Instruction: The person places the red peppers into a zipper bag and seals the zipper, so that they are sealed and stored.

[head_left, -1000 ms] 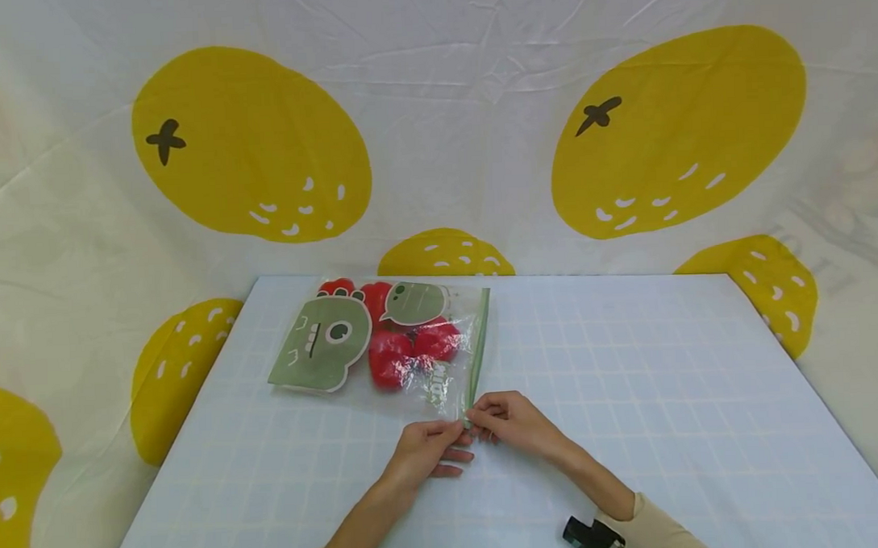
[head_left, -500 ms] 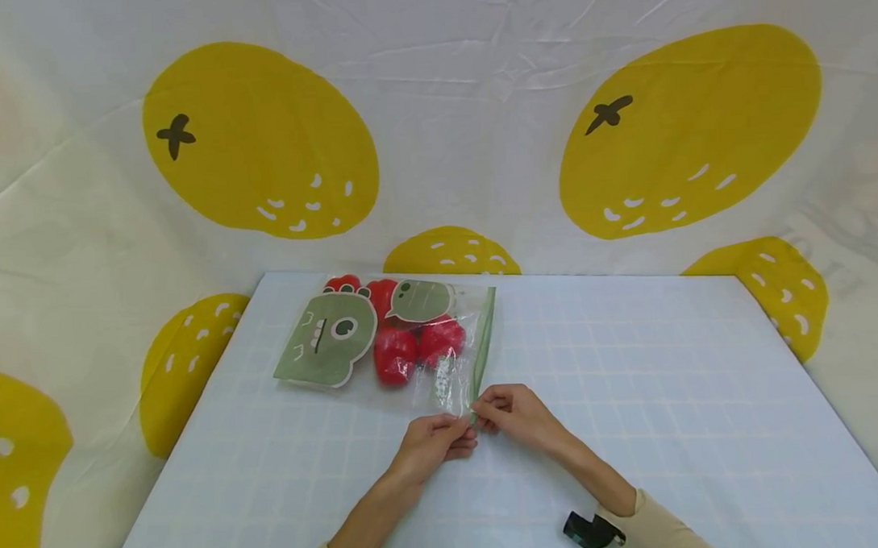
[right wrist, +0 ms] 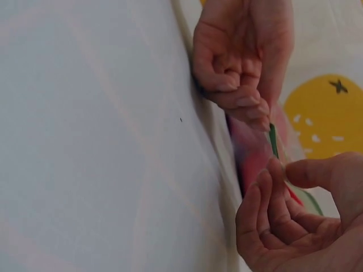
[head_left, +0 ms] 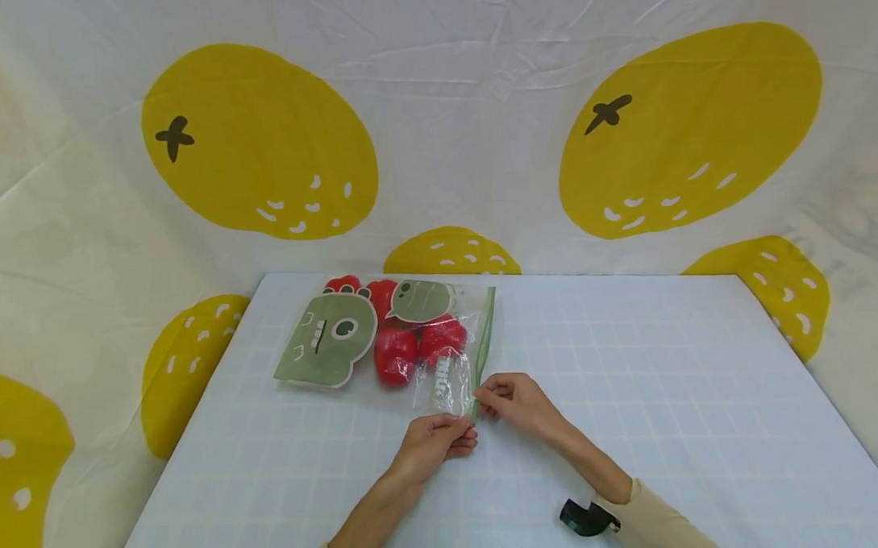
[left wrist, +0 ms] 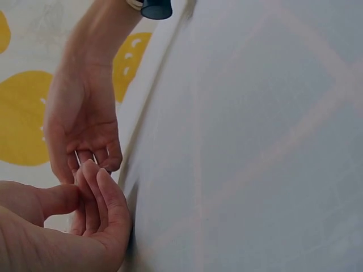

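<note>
A clear zip bag (head_left: 407, 400) printed with a green one-eyed monster lies flat on the table, several shiny red rounded things (head_left: 396, 356) inside it. Its green zip strip (head_left: 485, 337) runs along the right edge. At the near end of that strip, my left hand (head_left: 432, 445) pinches the bag's corner between thumb and fingers. Slightly farther up, my right hand (head_left: 519, 404) pinches the strip between thumb and index finger. In the right wrist view, a stretch of green strip (right wrist: 274, 140) spans the gap between both hands. The left wrist view hides the bag behind the fingers.
A pale blue checked cloth covers the table (head_left: 631, 380). Behind it hangs a white curtain (head_left: 463, 144) with large yellow fruit prints. A black device (head_left: 587, 517) sits at my right wrist by the beige sleeve (head_left: 654, 520).
My right hand has slid a short way up the zip strip, away from the left hand. The left hand keeps its pinch at the corner; its lower fingers have drawn in.
</note>
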